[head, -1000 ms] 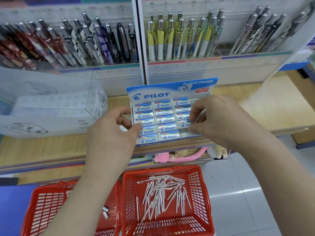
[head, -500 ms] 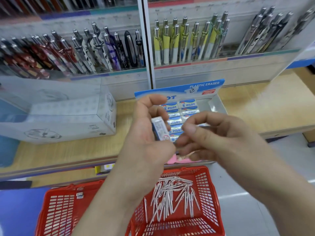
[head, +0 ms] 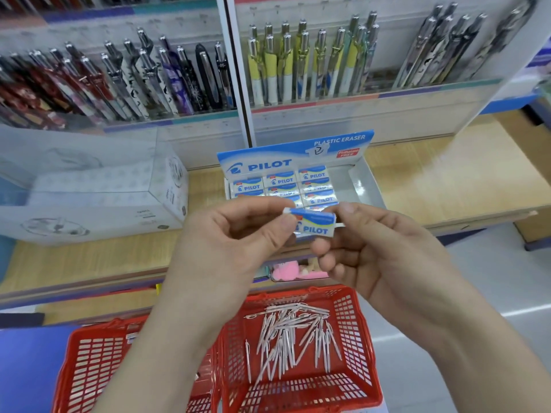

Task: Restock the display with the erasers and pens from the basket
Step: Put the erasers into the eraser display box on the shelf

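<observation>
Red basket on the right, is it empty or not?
Not empty. A loose pile of white pens lies on the bottom of the right red basket.

Bright even shop light, blurred bowed edges, glare on floor [head: 507, 311]

We are standing in a stationery shop: rows of pens [head: 167, 81] are leaning in tiered display racks [head: 372, 114], a Pilot eraser display box [head: 295, 158] is sitting on the wooden shelf [head: 447, 180], and red shopping baskets [head: 356, 338] are sitting below.

Blue-and-white eraser [head: 313, 223]; red baskets [head: 360, 353]; white pens [head: 286, 338].
</observation>
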Demonstrator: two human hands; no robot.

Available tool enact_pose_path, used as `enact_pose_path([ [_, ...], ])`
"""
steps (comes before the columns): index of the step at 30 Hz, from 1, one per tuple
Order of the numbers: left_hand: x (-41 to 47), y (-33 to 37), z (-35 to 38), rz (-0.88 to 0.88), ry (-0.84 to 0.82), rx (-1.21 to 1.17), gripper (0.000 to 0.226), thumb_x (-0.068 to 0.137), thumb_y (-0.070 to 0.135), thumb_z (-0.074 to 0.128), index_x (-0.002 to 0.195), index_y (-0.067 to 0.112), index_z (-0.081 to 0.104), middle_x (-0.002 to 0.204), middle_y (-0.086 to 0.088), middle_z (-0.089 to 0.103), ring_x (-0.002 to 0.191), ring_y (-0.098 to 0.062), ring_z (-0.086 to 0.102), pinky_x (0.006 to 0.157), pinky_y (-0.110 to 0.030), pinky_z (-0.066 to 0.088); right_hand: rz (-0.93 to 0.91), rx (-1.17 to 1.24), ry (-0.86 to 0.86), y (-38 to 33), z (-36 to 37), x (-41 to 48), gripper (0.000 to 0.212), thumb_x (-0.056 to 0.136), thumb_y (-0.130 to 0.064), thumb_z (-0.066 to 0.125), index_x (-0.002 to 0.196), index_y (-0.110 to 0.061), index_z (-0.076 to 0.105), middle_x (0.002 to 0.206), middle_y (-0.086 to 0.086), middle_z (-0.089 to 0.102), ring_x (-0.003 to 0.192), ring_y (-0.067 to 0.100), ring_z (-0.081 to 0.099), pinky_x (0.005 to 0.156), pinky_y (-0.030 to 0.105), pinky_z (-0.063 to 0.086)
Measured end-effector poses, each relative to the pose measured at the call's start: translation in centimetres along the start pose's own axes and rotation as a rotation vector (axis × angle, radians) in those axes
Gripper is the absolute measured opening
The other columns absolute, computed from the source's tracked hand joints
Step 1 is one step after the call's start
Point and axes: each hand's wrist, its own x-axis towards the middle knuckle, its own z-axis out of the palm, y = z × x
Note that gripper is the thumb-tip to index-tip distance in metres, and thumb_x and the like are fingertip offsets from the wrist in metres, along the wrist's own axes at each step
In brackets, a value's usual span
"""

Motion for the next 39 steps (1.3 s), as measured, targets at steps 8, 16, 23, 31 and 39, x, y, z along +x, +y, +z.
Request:
enact_pose_path([
  [8, -0.3, -0.4, 1.3, -0.046, 0.116, 0.017, 0.02, 0.064, 0.023, 0.073, 0.083, 0.017, 0.074, 0.068, -0.006, 0.072, 0.058, -0.013, 0.068, 0.058, -0.022, 0.055, -0.341, -0.542, 0.055, -0.3, -0.7, -0.4, 0.023, 0.069, -0.014, 0.078, 0.088, -0.024, 0.072, 0.085, 0.006, 0.072, 0.072, 0.031, 0.069, 0.059, 0.033, 0.052],
  [16, 0.6, -1.9, -1.1, 0.097, 0.338, 0.457, 0.009, 0.078, 0.026, 0.07, 0.077, 0.035, 0.07, 0.074, 0.006, 0.068, 0.062, -0.003, 0.056, 0.062, -0.017, 0.047, -0.557, -1.118, 0.334, -2.1, -3.1, 0.8, 0.019, 0.076, -0.015, 0.075, 0.085, -0.031, 0.07, 0.068, -0.011, 0.064, 0.07, 0.009, 0.06, 0.068, 0.021, 0.05],
  [23, 1.3, -3.0, -2.1, 0.038, 0.358, 0.653, 0.022, 0.083, 0.024, 0.067, 0.073, 0.044, 0.063, 0.081, 0.008, 0.068, 0.071, -0.006, 0.063, 0.071, -0.029, 0.05, -0.477, -1.659, 0.199, -2.7, -1.8, 2.3, 0.024, 0.086, -0.018, 0.064, 0.11, -0.021, 0.069, 0.102, 0.003, 0.069, 0.094, 0.026, 0.06, 0.079, 0.038, 0.049],
  [31, 1.4, -2.7, -2.0, 0.018, 0.402, 0.667, 0.016, 0.081, 0.02, 0.069, 0.077, 0.035, 0.071, 0.075, 0.01, 0.069, 0.069, -0.007, 0.065, 0.074, -0.031, 0.051, -0.423, -1.661, 0.183, -2.6, -1.1, 2.7, 0.018, 0.083, -0.013, 0.059, 0.094, -0.012, 0.073, 0.098, 0.01, 0.063, 0.09, 0.027, 0.06, 0.08, 0.041, 0.05],
  [39, 1.5, -2.9, -2.4, -0.019, 0.378, 0.631, 0.015, 0.079, 0.023, 0.071, 0.073, 0.037, 0.069, 0.065, 0.017, 0.067, 0.061, 0.001, 0.062, 0.061, -0.02, 0.045, -0.367, -1.577, 0.367, -2.1, -0.6, 3.8, 0.025, 0.082, -0.017, 0.065, 0.105, -0.026, 0.068, 0.094, -0.005, 0.07, 0.095, 0.02, 0.06, 0.076, 0.031, 0.047],
])
